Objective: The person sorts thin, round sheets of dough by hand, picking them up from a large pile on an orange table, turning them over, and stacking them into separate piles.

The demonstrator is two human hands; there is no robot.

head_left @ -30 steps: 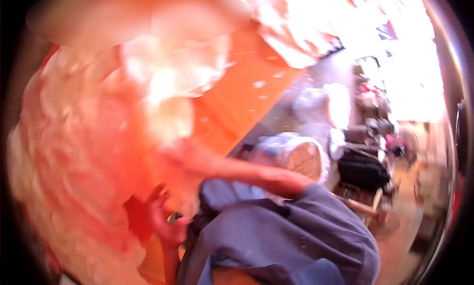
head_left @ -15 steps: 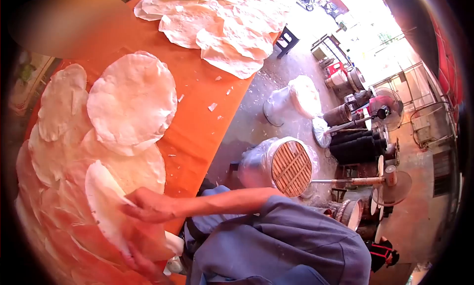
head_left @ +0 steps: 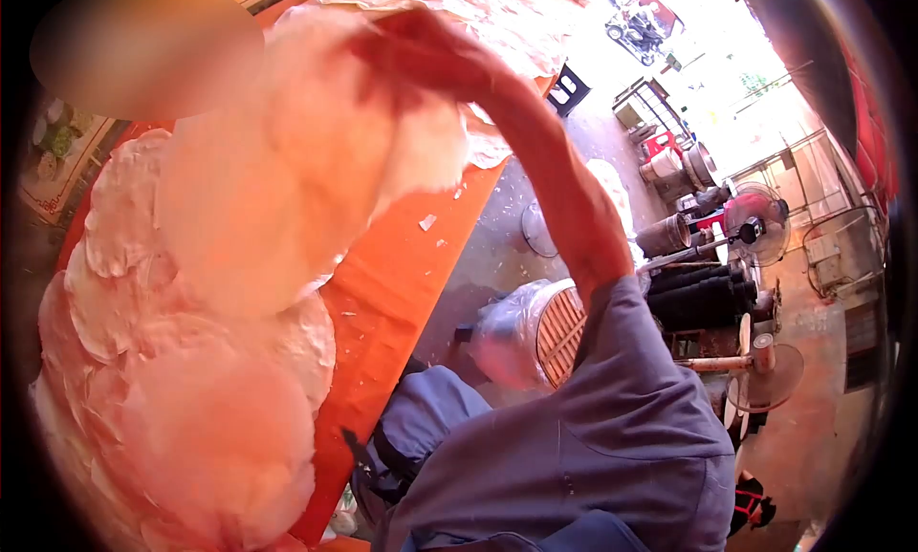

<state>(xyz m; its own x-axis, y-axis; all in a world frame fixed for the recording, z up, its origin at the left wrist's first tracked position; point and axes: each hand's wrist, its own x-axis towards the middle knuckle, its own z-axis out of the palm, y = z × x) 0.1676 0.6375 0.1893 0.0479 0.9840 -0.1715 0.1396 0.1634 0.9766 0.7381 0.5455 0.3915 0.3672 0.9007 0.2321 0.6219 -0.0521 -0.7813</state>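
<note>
Near the top, my right hand [head_left: 406, 60] reaches out over the table with its fingers closed at the edge of a large, pale, thin round sheet [head_left: 277, 179]. The sheet looks like a dry dough skin. It is smeared by motion and hangs over the other sheets. Closer to me, another round sheet [head_left: 220, 423] lies blurred on top of overlapping sheets [head_left: 110, 308]. A reddish smear at the bottom edge could be part of my left hand, but its fingers do not show.
An orange cloth [head_left: 382, 299] with white flakes covers the table. More pale sheets [head_left: 507, 21] lie at its far end. To the right stand a plastic-wrapped drum with a slatted lid [head_left: 562, 332], a dark stool [head_left: 569, 91] and standing fans [head_left: 760, 222].
My right hand has moved from the nearer sheets up to the far part of the table. The round sheet there is now lifted. The nearer sheet, formerly tilted between my hands, lies flatter.
</note>
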